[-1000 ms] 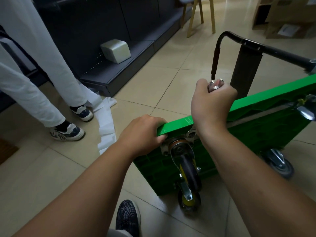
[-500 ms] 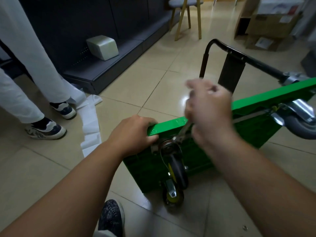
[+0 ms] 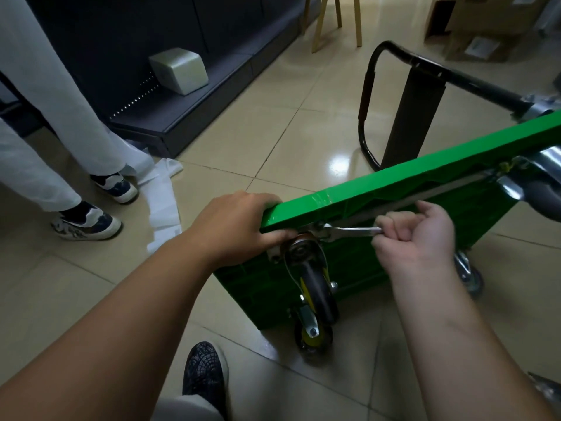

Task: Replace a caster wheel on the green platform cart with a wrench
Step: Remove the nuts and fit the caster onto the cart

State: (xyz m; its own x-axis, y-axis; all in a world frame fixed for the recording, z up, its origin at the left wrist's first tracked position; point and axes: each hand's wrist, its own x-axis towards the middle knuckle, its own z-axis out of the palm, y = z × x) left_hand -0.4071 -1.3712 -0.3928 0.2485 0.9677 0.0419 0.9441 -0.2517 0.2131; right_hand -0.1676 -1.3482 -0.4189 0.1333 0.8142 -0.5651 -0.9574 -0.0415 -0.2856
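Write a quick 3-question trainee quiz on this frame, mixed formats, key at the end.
1. True or false: the right hand grips the wrench by its handle end.
2. What does the left hand hold?
A. the black push handle
B. the corner of the green platform cart
C. a wooden chair leg
3. Short answer: where does the wrench's head sit?

Key
1. True.
2. B.
3. At the mount of the caster wheel, at the cart's near corner, next to the left hand.
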